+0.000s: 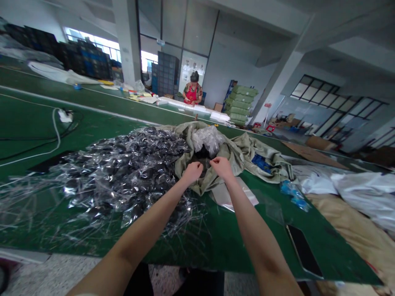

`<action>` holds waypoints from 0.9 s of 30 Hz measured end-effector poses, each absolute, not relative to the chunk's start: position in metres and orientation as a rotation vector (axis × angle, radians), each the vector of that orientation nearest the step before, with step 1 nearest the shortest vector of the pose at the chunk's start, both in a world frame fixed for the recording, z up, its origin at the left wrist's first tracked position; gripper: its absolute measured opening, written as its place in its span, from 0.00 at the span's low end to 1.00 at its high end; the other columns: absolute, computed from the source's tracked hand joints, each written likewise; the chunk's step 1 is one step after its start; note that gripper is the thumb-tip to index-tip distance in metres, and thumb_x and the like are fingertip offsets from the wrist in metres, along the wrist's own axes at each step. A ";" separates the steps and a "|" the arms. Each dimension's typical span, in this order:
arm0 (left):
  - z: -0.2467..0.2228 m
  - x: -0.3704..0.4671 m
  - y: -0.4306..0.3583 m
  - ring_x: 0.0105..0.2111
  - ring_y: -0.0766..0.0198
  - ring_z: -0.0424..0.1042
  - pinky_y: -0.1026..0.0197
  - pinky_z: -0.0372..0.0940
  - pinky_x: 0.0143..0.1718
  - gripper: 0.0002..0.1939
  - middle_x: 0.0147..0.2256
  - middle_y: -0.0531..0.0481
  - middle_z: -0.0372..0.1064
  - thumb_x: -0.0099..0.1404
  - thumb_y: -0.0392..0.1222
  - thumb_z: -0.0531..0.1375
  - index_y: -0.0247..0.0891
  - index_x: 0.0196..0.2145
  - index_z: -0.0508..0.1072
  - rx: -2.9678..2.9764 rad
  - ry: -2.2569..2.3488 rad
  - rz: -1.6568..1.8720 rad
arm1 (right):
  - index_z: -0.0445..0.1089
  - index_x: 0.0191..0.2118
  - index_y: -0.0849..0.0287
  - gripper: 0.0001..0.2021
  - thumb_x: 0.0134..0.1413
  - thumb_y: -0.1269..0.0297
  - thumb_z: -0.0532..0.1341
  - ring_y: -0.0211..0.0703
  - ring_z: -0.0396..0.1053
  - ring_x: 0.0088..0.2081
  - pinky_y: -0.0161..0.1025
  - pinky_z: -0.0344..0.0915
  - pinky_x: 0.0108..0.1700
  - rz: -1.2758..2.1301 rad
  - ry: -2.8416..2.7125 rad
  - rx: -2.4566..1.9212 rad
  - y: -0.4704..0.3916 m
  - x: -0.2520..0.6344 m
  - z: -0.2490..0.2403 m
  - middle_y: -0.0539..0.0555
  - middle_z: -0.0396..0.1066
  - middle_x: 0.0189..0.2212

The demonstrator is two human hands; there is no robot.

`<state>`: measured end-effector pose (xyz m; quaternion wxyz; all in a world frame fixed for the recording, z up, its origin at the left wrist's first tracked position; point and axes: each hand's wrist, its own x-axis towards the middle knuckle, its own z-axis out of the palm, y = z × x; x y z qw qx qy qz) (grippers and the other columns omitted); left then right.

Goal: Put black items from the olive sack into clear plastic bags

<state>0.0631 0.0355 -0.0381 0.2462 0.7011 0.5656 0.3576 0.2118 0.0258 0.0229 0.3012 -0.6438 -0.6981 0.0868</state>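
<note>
My left hand (pixel 194 172) and my right hand (pixel 221 167) are both closed in a pinch, a small gap apart. They hover over the mouth of an olive-green woven sack (pixel 232 153). Something thin and see-through seems to lie between them, too faint to name. Inside the sack's mouth are a crumpled clear plastic bag (pixel 208 137) and dark things in shadow. Left of the sack spreads a large heap of dark items in clear plastic wrappers (pixel 129 164). Flat clear plastic bags (pixel 243 193) lie under my right forearm.
A phone (pixel 304 250) lies on the green table (pixel 197 242) at the right. Another olive sack (pixel 262 158) and blue plastic (pixel 294 195) lie nearby. White cables (pixel 57 131) cross the left. A person in a red apron (pixel 193 92) stands beyond the far table.
</note>
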 end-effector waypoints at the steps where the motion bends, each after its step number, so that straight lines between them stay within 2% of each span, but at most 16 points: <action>1: -0.038 0.062 0.037 0.29 0.63 0.68 0.63 0.57 0.31 0.19 0.28 0.46 0.72 0.67 0.43 0.48 0.35 0.27 0.74 1.913 1.540 0.983 | 0.78 0.31 0.60 0.09 0.51 0.66 0.60 0.43 0.74 0.34 0.34 0.64 0.37 0.235 -1.849 -1.706 0.027 0.212 0.023 0.55 0.79 0.30; 10: -0.025 0.061 0.038 0.27 0.64 0.66 0.63 0.55 0.29 0.18 0.24 0.48 0.70 0.65 0.43 0.50 0.35 0.24 0.73 1.920 1.513 1.000 | 0.78 0.31 0.61 0.09 0.50 0.66 0.60 0.42 0.74 0.32 0.33 0.64 0.36 0.229 -1.823 -1.688 0.029 0.213 0.020 0.54 0.78 0.29; 17: -0.012 0.058 0.043 0.28 0.62 0.67 0.63 0.56 0.31 0.15 0.25 0.47 0.71 0.63 0.42 0.52 0.35 0.24 0.73 1.879 1.538 0.998 | 0.77 0.30 0.60 0.09 0.49 0.63 0.60 0.44 0.74 0.34 0.36 0.64 0.40 0.136 -1.787 -1.717 0.030 0.208 0.039 0.55 0.78 0.29; 20: -0.020 0.062 0.044 0.28 0.60 0.68 0.62 0.56 0.30 0.18 0.25 0.46 0.71 0.64 0.48 0.52 0.36 0.24 0.72 1.847 1.564 0.956 | 0.78 0.29 0.60 0.09 0.49 0.64 0.59 0.45 0.74 0.34 0.36 0.64 0.41 0.068 -1.820 -1.744 0.029 0.205 0.045 0.56 0.78 0.29; 24: -0.034 0.070 0.047 0.26 0.59 0.69 0.62 0.56 0.28 0.26 0.22 0.45 0.70 0.63 0.61 0.52 0.36 0.21 0.72 1.799 1.559 0.850 | 0.78 0.30 0.60 0.10 0.49 0.66 0.58 0.47 0.75 0.36 0.37 0.64 0.42 -0.027 -1.854 -1.802 0.028 0.205 0.048 0.57 0.78 0.31; 27: -0.040 0.076 0.047 0.24 0.60 0.68 0.63 0.57 0.26 0.26 0.19 0.46 0.69 0.59 0.62 0.56 0.36 0.18 0.72 1.781 1.510 0.751 | 0.78 0.31 0.60 0.11 0.50 0.65 0.58 0.49 0.75 0.38 0.38 0.65 0.42 -0.041 -1.843 -1.831 0.028 0.212 0.047 0.58 0.79 0.32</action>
